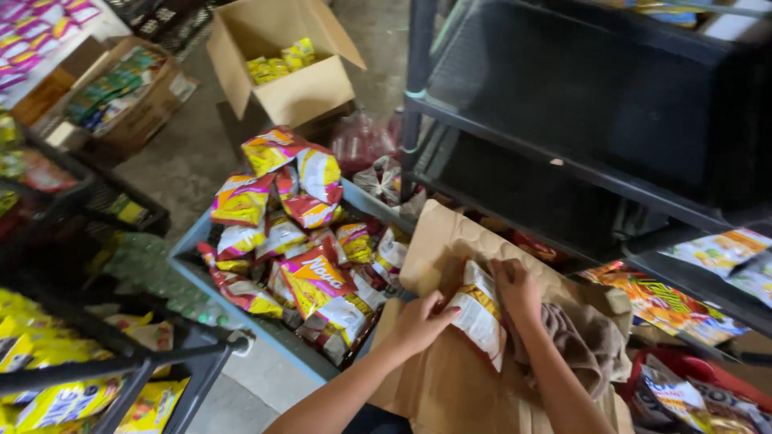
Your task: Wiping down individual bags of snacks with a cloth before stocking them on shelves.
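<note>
Two bare hands held one snack packet over a brown paper bag beside a full crate.

The left hand (420, 320) was curled shut on the lower edge of a white and yellow snack packet (478, 312), its forearm reaching in from below; the right hand (517, 291) lay bent at the wrist over the packet's upper right edge, fingers closed on it. The packet sat tilted against the flattened brown paper bag (450, 241), which lay under both hands. A grey-brown cloth (585, 341) was bunched just beside the right forearm. To the left, touching the bag, a grey crate (265, 333) was heaped with red and yellow snack packets (297, 233). Beyond it stood an open cardboard box (281, 60) on the concrete floor (185, 161), and a dark metal shelf rack (563, 161) rose on the right.
</note>
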